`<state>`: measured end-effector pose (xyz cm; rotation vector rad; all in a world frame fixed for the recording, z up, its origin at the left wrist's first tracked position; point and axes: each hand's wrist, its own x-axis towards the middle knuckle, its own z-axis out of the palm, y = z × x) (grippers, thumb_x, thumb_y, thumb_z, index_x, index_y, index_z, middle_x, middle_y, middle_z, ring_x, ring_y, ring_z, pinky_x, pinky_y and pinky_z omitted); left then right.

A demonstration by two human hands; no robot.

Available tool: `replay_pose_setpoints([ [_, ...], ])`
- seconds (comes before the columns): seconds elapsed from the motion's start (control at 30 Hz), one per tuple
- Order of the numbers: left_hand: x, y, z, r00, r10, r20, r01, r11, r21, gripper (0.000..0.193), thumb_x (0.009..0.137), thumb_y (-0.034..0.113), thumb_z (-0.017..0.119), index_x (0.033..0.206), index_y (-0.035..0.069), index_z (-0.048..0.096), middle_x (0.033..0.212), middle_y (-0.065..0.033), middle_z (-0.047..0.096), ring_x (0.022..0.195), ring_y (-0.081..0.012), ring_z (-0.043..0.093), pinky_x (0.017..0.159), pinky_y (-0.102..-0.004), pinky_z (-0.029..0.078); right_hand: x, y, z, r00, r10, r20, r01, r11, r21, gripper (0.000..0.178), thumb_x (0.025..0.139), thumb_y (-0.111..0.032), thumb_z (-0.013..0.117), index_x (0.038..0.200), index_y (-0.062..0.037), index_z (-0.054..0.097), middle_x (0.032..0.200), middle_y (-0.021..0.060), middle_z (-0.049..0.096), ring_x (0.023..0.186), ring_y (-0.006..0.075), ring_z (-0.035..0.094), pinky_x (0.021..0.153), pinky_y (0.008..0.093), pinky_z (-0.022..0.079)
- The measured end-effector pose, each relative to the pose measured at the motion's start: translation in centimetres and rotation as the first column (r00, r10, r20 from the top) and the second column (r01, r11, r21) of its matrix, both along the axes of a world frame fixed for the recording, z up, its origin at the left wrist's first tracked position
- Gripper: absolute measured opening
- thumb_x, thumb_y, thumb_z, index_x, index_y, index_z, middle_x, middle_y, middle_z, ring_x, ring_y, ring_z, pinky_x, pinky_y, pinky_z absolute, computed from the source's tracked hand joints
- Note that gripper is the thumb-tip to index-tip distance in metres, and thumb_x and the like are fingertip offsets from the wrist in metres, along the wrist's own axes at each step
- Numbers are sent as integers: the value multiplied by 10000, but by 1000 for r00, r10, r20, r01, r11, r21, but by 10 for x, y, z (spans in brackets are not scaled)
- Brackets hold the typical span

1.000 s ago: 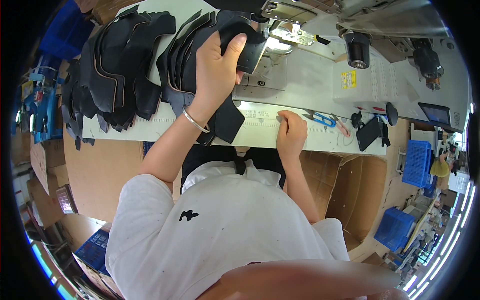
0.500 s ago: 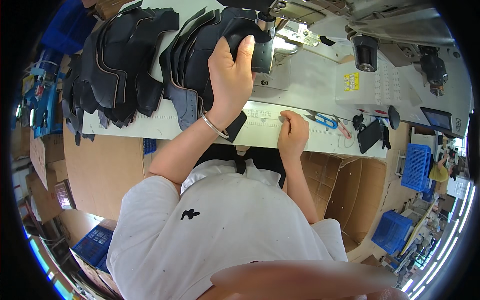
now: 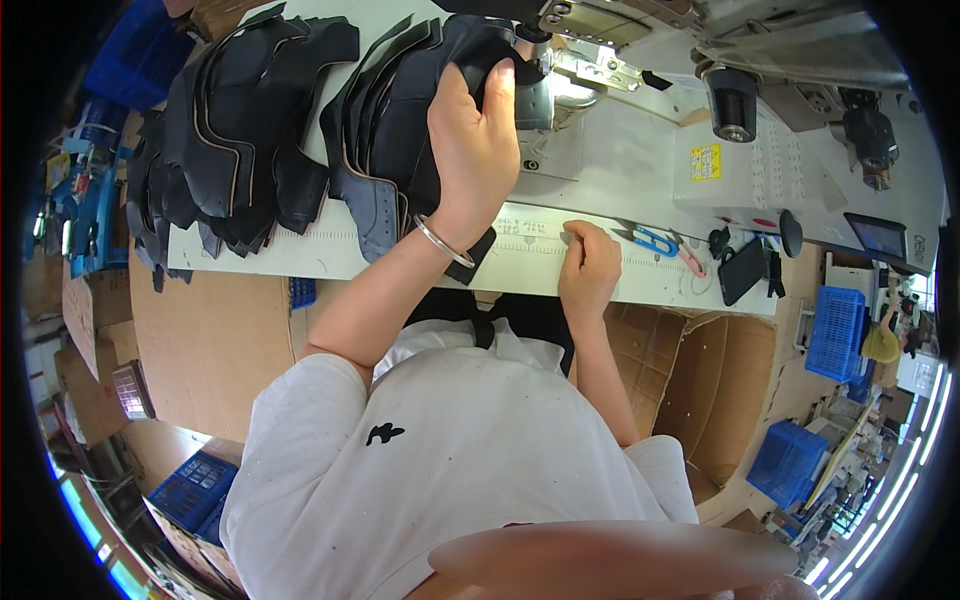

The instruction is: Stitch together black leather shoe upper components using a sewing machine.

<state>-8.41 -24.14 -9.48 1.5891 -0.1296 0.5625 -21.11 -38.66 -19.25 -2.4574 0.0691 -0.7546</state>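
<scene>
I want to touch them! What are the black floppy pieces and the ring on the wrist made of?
The black pieces look like leather or a leather-like sheet: matte, with pale tan cut edges and a curl to them. The bangle on the left hand's wrist looks like polished, silvery metal, since it shines.

Left arm is extended well forward, the left hand [image 3: 475,150] raised with fingers curled closed and thumb pointing up, a thin bangle at the wrist. Right hand [image 3: 588,270] sits lower, fingers folded loosely under, forearm bent close to the torso.
</scene>
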Motion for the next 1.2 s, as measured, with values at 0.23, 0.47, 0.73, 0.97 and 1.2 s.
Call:
replay_pose_setpoints([
  [0.23,12,1,6,992,-69,109,72,997,-21,231,942,138,561,822,-56,527,584,-107,492,527,-162,421,524,-318,374,0,1,2,1000,0,11,0,1000,5,183,784,65,546,903,-42,637,886,73,667,798,241,610,745,346,437],
  [0.47,22,0,8,991,-103,-82,96,992,-79,243,936,155,570,805,-43,521,588,-106,523,497,-167,468,514,-317,393,0,-1,0,1000,-7,-3,7,1000,15,176,791,62,546,902,-42,636,886,72,667,797,241,609,748,347,434],
  [0.73,38,-3,7,965,-243,-97,202,928,-313,242,952,158,548,804,-32,516,640,-41,604,487,-96,547,406,-250,467,0,0,-1,1000,-7,4,7,1000,23,173,801,58,547,904,-44,641,882,68,668,788,233,609,748,342,429],
  [0.97,37,3,15,956,-261,-134,187,895,-405,300,963,214,547,778,-20,522,597,-47,586,437,-90,507,394,-247,414,-1,2,1,1000,-23,7,23,999,22,171,800,55,547,905,-42,639,882,73,667,786,238,608,749,346,430],
  [1.2,24,44,-3,998,-45,-52,49,995,87,310,973,307,505,932,26,627,577,-32,537,477,-114,504,472,-263,411,-1,3,6,999,-5,-41,8,998,63,175,823,43,534,923,-41,651,899,97,664,828,260,602,777,334,452],
])
